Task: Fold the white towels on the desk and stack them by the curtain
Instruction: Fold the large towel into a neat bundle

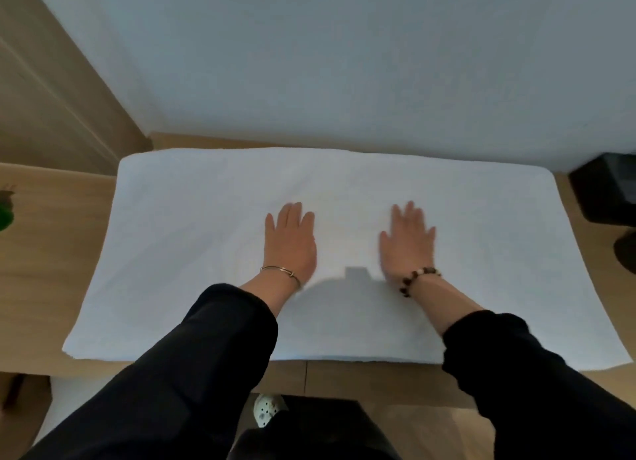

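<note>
Both hands, left hand [290,242] & right hand [407,241] (blurry), flat w/ fingers straight, pressing the wide white terry towel [172,253] under them.

On my far left edge I see a bit of green plant [5,210], cut off by the frame. At the right edge sits a black object [605,191], too dark to identify. Below, a white perforated clog [268,409] rests on the wooden floor [413,421]. A tan wooden panel [51,81] fills the upper left.
</note>
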Tool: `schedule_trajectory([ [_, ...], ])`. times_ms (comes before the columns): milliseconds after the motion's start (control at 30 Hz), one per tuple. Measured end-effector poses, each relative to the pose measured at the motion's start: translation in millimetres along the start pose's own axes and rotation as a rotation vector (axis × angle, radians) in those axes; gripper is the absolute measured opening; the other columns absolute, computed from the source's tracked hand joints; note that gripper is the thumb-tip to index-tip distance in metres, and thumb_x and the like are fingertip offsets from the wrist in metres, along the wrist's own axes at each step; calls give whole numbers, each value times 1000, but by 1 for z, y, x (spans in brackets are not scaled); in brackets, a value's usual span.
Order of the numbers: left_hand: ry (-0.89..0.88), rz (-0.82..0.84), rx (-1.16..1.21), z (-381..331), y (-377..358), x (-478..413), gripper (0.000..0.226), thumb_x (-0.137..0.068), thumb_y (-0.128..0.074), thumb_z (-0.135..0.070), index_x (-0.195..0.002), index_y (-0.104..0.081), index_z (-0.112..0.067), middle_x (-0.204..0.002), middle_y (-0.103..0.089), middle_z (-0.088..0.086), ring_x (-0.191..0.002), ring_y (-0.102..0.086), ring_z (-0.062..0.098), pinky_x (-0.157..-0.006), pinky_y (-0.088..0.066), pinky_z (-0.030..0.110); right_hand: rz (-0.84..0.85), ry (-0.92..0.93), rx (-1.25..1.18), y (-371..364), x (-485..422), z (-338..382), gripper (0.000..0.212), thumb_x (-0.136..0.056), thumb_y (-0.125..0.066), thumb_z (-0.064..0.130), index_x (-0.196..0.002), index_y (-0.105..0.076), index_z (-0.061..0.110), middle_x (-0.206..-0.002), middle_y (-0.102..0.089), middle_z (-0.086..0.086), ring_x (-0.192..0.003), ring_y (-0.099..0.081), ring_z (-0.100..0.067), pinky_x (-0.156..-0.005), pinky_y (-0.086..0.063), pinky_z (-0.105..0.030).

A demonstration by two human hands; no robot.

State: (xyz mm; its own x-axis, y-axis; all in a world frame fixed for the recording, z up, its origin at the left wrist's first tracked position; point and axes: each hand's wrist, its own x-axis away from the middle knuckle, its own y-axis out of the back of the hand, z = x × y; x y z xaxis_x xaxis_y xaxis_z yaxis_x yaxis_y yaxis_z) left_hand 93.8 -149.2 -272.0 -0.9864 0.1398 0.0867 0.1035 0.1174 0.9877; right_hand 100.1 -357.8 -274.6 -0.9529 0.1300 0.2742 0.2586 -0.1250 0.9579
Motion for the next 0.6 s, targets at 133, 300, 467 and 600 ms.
schedule_trajectory([
  [133,-59,75,-66,-15,-12,-49,57,-100,-22,-32,-151,-1,-20,-159,7,5,-146,9,22,-115,1,51,18,200,-22,-3,-36,38,59,-100,-27,36,-152,-3,19,-159,9,-4,-146,8,-22,-115,2,-45],
  [300,23,80,-91,-13,-35,-62,63,-93,-11,-46,-150,8,-27,-158,13,-2,-145,13,18,-115,3,47,-10,391,6,-4,-82,9,58,-99,-26,42,-151,-7,29,-159,6,6,-146,7,-13,-115,9,-42],
  [467,9,24,-37,-11,-36,-61,65,-91,-15,-45,-151,-1,-28,-159,5,-3,-146,8,17,-116,0,46,-110,156,-48,13,-118,-89,57,-98,-34,36,-151,-14,27,-160,-2,5,-146,-1,-11,-115,1,-39],
  [600,10,27,-37,-13,-35,-62,64,-91,-18,-45,-151,-4,-28,-159,3,-2,-146,6,17,-116,-1,46,-152,-275,-94,19,-125,-132,57,-100,-22,36,-152,-9,18,-160,0,-1,-146,0,-17,-117,-1,-47],
])
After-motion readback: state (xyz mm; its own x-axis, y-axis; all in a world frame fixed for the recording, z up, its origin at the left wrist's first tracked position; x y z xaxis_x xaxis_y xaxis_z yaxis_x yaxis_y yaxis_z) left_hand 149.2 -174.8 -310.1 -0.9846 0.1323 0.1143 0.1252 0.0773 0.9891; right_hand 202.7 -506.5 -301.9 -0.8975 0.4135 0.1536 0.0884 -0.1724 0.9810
